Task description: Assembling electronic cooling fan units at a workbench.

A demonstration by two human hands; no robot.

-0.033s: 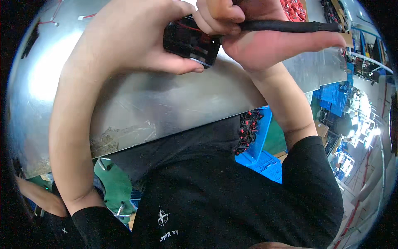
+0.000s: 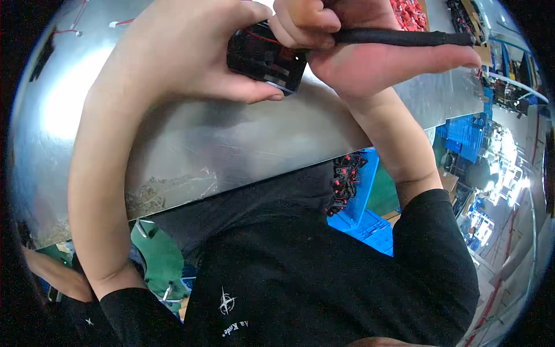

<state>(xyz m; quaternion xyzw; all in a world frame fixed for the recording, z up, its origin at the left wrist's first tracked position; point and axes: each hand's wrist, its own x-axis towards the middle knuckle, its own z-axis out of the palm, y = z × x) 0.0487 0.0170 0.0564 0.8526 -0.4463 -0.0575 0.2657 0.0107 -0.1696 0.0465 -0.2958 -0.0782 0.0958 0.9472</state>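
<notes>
At the top of the view, my left hand [image 2: 185, 55] grips a small black box-shaped housing [image 2: 260, 58] between thumb and fingers, just above the metal tabletop. A thin red wire runs inside the housing. My right hand [image 2: 358, 72] is closed around a slim black stick-shaped tool [image 2: 399, 37], its thumb stretched along the shaft. The curled fingers of that hand reach the housing's right side. They hide the tool's working end, so its exact kind does not show.
The shiny metal table [image 2: 243, 139] spans the upper half. Red parts [image 2: 409, 14] lie in a box at the far right. Below the table edge stands a blue crate [image 2: 361, 196] beside black-and-red parts [image 2: 347, 182]. Another person's arm [image 2: 58, 274] shows at lower left. Loose red wires [image 2: 72, 29] lie far left.
</notes>
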